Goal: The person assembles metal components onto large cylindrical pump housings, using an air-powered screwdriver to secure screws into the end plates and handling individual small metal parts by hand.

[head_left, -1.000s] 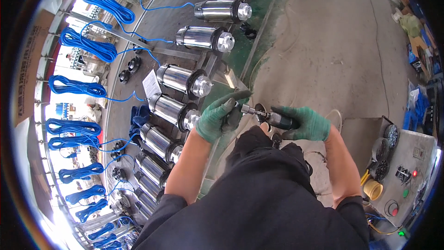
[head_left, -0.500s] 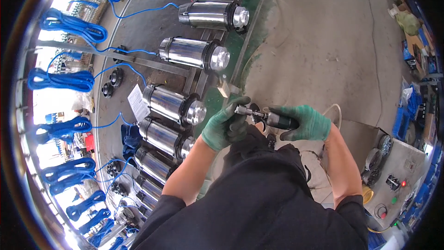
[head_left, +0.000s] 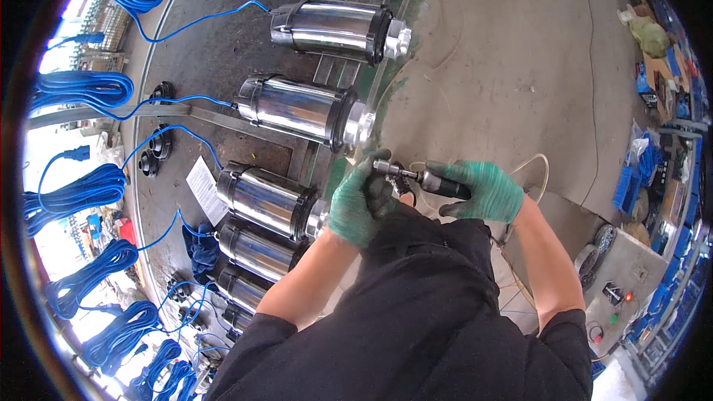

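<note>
My right hand (head_left: 486, 191), in a green glove with a dark palm, is closed round the black body of a pneumatic screwdriver (head_left: 444, 185). Its metal socket end points left, toward my left hand (head_left: 352, 206). That hand wears a matching glove. Its fingers are curled beside the socket tip, and whatever lies inside them is hidden. Left of my hands, shiny steel submersible pumps (head_left: 297, 113) lie in a row, silver ends turned toward me. The closest one to my left hand is a pump (head_left: 266, 199) beside a white paper sheet (head_left: 207, 191).
Coiled blue cables (head_left: 83, 89) hang along the left, joined to the pumps. Black round parts (head_left: 159, 142) and a dark blue cloth (head_left: 200, 252) lie on the bench. At right stand a control box (head_left: 627, 275) with a red light and blue bins (head_left: 627, 186). A pale hose (head_left: 546, 178) curves behind my right hand.
My view has shifted, so the pumps and cables sit lower and further left. Both hands keep nearly the same pose, with the screwdriver still in my right hand.
</note>
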Action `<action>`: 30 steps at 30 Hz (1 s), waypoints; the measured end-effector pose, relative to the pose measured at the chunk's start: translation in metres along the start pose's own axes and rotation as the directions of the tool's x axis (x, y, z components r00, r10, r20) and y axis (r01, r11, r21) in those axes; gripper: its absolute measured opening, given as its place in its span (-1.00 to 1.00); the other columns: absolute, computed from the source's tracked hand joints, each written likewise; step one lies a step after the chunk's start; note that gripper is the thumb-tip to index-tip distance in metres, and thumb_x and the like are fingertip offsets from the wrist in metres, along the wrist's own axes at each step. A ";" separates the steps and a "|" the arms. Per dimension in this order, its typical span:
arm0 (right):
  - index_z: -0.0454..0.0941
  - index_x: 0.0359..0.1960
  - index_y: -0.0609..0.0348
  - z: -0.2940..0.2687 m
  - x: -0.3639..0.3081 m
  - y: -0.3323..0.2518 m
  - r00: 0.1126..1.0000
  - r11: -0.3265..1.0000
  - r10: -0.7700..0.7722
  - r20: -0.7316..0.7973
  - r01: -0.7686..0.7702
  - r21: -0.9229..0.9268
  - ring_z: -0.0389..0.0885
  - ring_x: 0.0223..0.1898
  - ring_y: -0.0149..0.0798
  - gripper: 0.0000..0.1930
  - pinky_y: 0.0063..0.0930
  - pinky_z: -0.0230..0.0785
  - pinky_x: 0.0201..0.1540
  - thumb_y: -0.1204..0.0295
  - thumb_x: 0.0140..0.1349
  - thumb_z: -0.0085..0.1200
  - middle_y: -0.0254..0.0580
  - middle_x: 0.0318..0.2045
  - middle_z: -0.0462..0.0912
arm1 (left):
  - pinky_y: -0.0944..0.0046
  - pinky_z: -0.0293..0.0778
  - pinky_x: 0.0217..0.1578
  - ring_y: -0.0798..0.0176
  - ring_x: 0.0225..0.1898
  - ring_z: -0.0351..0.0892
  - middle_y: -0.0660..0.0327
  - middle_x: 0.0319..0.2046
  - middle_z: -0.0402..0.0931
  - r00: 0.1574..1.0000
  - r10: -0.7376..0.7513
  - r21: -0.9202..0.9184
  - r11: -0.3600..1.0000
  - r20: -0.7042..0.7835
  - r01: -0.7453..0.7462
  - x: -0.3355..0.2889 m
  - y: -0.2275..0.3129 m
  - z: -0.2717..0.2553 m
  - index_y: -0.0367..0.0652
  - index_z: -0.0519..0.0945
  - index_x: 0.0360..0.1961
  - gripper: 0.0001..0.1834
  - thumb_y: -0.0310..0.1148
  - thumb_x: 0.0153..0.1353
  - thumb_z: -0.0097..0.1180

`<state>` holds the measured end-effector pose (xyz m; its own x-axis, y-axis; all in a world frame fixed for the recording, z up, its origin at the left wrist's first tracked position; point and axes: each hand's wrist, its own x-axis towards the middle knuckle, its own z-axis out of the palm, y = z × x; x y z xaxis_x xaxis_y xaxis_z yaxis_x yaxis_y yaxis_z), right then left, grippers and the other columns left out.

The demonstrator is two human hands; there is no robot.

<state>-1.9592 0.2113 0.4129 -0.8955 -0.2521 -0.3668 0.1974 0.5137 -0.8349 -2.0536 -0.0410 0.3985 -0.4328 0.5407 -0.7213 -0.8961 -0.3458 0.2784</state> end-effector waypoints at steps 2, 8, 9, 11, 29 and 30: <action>0.43 0.39 -0.14 -0.003 0.006 -0.010 0.999 0.996 0.034 -0.014 -0.035 -0.082 0.68 -0.02 0.04 -0.14 -0.23 0.53 0.06 0.32 -0.05 0.51 -0.05 0.00 0.67 | 0.42 0.01 -0.67 0.48 -0.65 0.09 0.46 -0.63 0.16 0.998 -0.029 -0.048 0.998 -0.052 0.027 0.004 0.004 0.002 0.00 0.54 0.15 -0.62 -0.07 0.44 0.08; 0.43 0.37 0.02 -0.007 0.010 -0.012 0.995 0.995 -0.091 -0.048 0.093 0.046 0.66 0.05 0.02 -0.15 -0.22 0.49 0.12 0.35 -0.05 0.52 -0.06 0.04 0.66 | 0.45 0.05 -0.65 0.48 -0.62 0.15 0.46 -0.63 0.18 0.969 0.015 -0.203 0.978 0.246 0.036 0.003 0.002 -0.005 0.07 0.52 0.12 -0.63 0.00 0.45 0.07; 0.43 0.37 0.05 -0.008 0.009 -0.011 0.995 0.992 -0.092 -0.031 0.095 0.080 0.65 0.05 0.00 -0.14 -0.22 0.49 0.13 0.36 -0.06 0.52 -0.06 0.05 0.66 | 0.46 0.06 -0.64 0.48 -0.60 0.17 0.45 -0.62 0.20 0.950 0.034 -0.224 0.974 0.312 0.038 0.003 -0.001 -0.011 0.06 0.51 0.10 -0.64 -0.01 0.45 0.08; 0.43 0.37 0.09 -0.013 0.007 -0.006 0.996 0.990 -0.082 0.030 0.077 0.121 0.64 0.11 -0.05 -0.11 -0.25 0.46 0.18 0.40 -0.10 0.55 -0.06 0.12 0.65 | 0.46 0.09 -0.63 0.48 -0.60 0.20 0.44 -0.62 0.22 0.912 0.051 -0.211 0.977 0.407 0.040 0.009 -0.005 -0.020 0.02 0.51 0.10 -0.65 -0.05 0.44 0.10; 0.32 0.45 0.03 -0.056 -0.067 0.074 0.937 0.950 -0.244 0.249 0.179 0.257 0.68 0.04 -0.39 -0.13 -0.39 0.52 0.12 0.44 0.05 0.46 -0.12 0.11 0.70 | 0.38 0.02 -0.63 0.42 -0.63 0.10 0.42 -0.64 0.10 0.963 0.173 0.019 0.983 0.209 -0.181 -0.011 -0.119 0.035 0.00 0.50 0.03 -0.65 -0.11 0.33 0.22; 0.32 0.45 0.02 -0.055 -0.072 0.078 0.940 0.933 -0.236 0.245 0.149 0.327 0.69 0.03 -0.37 -0.14 -0.38 0.52 0.12 0.44 0.05 0.45 -0.12 0.09 0.71 | 0.38 0.03 -0.62 0.41 -0.63 0.10 0.41 -0.64 0.11 0.971 0.135 0.010 0.990 0.195 -0.140 -0.009 -0.123 0.036 0.00 0.50 0.02 -0.65 -0.11 0.31 0.23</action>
<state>-1.9014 0.3144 0.3964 -0.7912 -0.5590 -0.2481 0.1812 0.1731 -0.9681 -1.9432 0.0250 0.3935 -0.5610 0.6283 -0.5390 -0.8276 -0.4108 0.3826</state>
